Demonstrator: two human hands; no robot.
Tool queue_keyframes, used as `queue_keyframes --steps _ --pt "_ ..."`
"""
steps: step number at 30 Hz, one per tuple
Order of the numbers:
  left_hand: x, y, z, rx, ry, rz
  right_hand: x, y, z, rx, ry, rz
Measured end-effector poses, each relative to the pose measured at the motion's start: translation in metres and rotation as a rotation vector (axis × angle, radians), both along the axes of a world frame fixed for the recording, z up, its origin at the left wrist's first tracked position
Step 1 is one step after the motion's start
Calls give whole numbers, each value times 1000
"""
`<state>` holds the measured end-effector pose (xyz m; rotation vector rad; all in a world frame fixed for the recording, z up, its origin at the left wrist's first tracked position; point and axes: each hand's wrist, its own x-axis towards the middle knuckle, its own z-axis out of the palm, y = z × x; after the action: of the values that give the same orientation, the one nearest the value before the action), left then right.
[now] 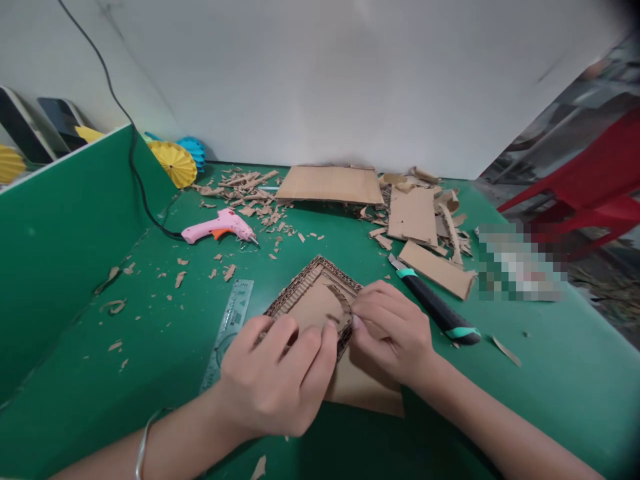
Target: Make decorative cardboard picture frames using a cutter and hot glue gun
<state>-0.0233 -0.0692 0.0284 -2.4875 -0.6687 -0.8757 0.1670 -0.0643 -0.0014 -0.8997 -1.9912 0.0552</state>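
Between my hands is a cardboard piece (307,301) with raised corrugated strips along its edges. My left hand (280,373) is closed on its near left side, thumb and fingers bent over the edge. At the right edge, my right hand (393,330) pinches a thin curved cardboard strip (343,300) that arches over the piece. The fingers hide part of the strip. A flat cardboard sheet (367,390) lies underneath, closer to me. A clear green ruler (235,313) is partly covered by my left hand.
A black and teal utility knife (435,300) lies right, blade out. A pink glue gun (220,227) with a black cord rests left. Cardboard scraps (255,193) and larger cardboard pieces (330,185) lie along the white wall. A green partition (75,240) stands left, a red chair (575,180) right.
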Motion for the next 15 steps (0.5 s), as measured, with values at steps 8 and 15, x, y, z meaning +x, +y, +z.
queue_keyframes --steps 8,15 --pt "1 -3 3 -25 -50 -1 1 2 -2 29 44 -14" --pt "-1 -2 -1 -47 -80 -24 10 6 4 154 -63 -86"
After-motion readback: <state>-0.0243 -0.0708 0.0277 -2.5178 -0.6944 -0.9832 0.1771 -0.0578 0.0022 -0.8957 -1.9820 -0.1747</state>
